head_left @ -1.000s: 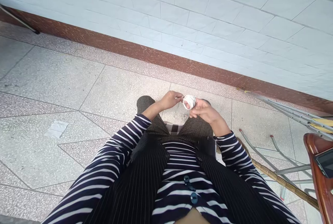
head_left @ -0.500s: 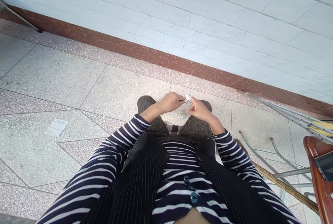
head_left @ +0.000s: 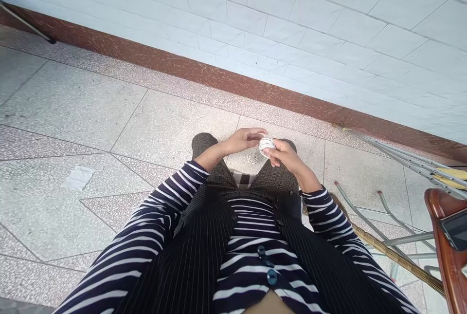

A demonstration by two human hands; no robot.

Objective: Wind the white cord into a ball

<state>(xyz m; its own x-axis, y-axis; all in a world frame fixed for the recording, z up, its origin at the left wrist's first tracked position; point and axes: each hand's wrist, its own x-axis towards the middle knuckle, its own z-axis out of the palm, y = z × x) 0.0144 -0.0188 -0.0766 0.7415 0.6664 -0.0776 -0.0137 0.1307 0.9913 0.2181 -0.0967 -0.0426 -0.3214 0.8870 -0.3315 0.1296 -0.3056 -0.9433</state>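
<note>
A small ball of whitish string (head_left: 267,147) sits in my right hand (head_left: 284,153), the thumb pressed on its near side and the fingers curled around it. Just left of the ball is my left hand (head_left: 247,139), its fingers stretched out and somewhat apart; I see nothing gripped in it, though a thin strand could be too fine to make out. Below, on the floor between my knees, lies a loose heap of similar string (head_left: 252,158). Both hands are above my thighs.
A tiled wall (head_left: 255,22) with a red-brown skirting (head_left: 175,56) runs ahead. A white paper piece (head_left: 78,177) lies on the floor at left. To the right are metal crutches (head_left: 386,146), a metal-legged frame (head_left: 365,212), a broom-like stick (head_left: 397,255) and a wooden seat (head_left: 436,212) bearing a phone (head_left: 456,231).
The string ball has turned and come down slightly, now in the right hand's grasp. My left fingers have opened from a pinch beside it and stretched out.
</note>
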